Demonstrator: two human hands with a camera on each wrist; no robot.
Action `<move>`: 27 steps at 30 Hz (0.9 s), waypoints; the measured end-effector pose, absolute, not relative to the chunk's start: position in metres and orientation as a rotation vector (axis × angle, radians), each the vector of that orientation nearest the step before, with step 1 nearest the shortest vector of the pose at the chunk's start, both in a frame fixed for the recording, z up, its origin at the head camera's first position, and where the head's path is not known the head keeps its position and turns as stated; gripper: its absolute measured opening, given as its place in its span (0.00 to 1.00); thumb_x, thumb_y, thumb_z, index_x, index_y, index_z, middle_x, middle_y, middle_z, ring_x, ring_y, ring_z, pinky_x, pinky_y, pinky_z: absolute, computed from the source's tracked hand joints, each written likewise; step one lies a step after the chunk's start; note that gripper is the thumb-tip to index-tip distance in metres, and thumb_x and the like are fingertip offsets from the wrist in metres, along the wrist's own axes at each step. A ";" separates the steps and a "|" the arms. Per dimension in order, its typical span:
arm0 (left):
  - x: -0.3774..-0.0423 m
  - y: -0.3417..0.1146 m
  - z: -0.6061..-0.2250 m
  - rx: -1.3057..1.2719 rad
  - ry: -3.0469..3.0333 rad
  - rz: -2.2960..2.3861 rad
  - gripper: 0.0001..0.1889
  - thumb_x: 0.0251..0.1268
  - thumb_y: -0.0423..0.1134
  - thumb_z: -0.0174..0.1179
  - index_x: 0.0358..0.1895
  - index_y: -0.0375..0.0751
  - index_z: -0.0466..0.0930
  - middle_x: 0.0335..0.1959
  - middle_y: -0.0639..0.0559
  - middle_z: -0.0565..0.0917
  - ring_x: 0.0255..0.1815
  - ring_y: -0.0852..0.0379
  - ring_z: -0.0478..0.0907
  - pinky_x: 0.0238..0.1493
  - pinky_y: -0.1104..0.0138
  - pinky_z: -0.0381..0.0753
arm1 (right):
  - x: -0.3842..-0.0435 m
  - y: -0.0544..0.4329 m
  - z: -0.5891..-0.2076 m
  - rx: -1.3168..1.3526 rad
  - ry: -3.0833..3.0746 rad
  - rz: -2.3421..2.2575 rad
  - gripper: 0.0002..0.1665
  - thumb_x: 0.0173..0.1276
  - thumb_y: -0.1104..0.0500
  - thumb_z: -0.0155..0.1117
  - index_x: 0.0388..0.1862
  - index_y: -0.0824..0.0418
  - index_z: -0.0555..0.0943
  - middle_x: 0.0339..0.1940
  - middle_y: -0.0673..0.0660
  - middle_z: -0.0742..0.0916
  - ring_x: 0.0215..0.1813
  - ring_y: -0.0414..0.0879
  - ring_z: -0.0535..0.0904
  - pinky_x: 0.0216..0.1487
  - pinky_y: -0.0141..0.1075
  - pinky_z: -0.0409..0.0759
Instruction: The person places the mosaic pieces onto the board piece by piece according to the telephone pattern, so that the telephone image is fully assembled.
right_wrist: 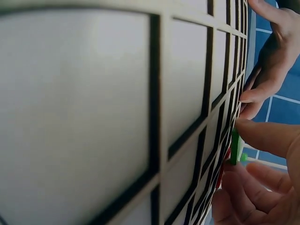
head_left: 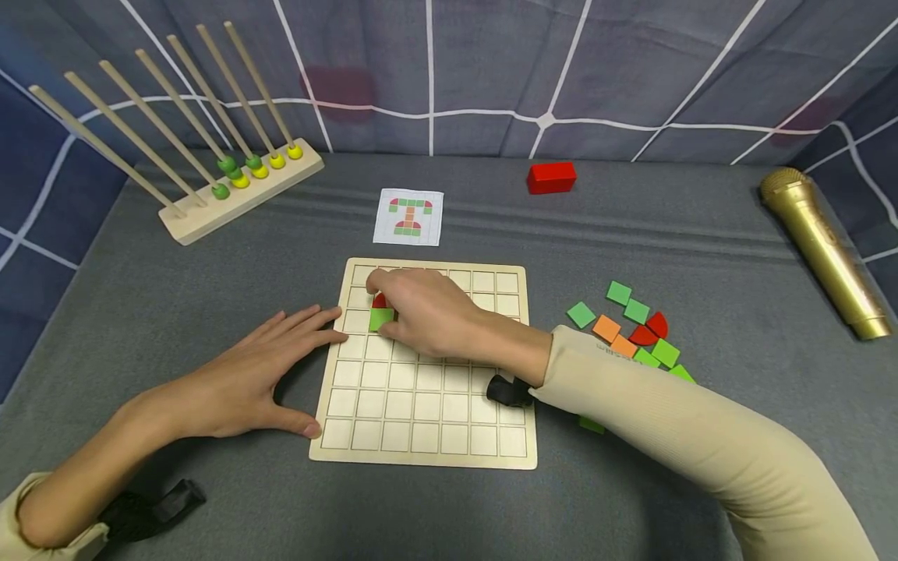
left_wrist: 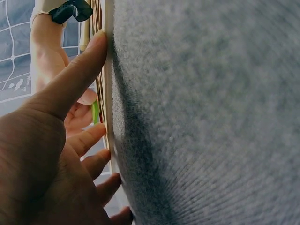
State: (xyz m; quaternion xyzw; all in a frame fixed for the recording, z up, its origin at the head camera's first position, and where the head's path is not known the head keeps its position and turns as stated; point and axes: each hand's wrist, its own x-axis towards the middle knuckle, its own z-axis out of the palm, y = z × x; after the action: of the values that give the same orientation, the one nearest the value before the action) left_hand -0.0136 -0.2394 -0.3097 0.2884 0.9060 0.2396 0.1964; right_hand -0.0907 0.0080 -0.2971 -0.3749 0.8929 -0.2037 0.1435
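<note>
A wooden grid board (head_left: 424, 460) lies flat on the grey cloth. My right hand (head_left: 438, 315) reaches over its upper left part and pinches a green square tile (head_left: 381, 320) between thumb and fingers. In the right wrist view the green tile (right_wrist: 235, 146) sits between thumb and fingertips, close to the board. Just beyond it, a red rounded piece (head_left: 380, 301) shows, partly covered by the fingers. My left hand (head_left: 259, 374) lies spread with straight fingers, its fingertips and thumb touching the board's left edge; the left wrist view shows the same contact.
Loose green, orange and red pieces (head_left: 620, 344) lie right of the board, some under the right sleeve. A pattern card (head_left: 408, 234) lies behind the board. A bead rack (head_left: 242, 191), red block (head_left: 551, 178) and gold microphone (head_left: 824, 253) stand or lie farther out.
</note>
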 end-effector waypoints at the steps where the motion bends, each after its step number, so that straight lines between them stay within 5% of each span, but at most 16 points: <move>1: -0.014 -0.239 -0.310 0.808 2.537 0.671 0.53 0.45 0.73 0.65 0.74 0.51 0.62 0.80 0.50 0.50 0.78 0.41 0.44 0.75 0.46 0.37 | -0.091 0.008 -0.297 -1.087 2.575 -0.577 0.23 0.64 0.56 0.72 0.56 0.59 0.78 0.39 0.48 0.83 0.40 0.41 0.76 0.46 0.36 0.75; 27: -0.013 -0.239 -0.311 0.804 2.544 0.669 0.53 0.44 0.72 0.66 0.74 0.51 0.62 0.80 0.51 0.50 0.78 0.41 0.44 0.74 0.45 0.38 | -0.089 0.016 -0.298 -1.125 2.500 -0.680 0.11 0.65 0.65 0.65 0.47 0.57 0.81 0.38 0.49 0.82 0.41 0.41 0.75 0.45 0.36 0.74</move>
State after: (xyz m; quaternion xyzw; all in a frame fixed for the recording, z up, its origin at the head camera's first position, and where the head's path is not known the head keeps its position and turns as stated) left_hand -0.0128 -0.2389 -0.3105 0.2868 0.9072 0.2385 0.1944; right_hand -0.0888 0.0162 -0.2984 -0.3932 0.8741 -0.2376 0.1581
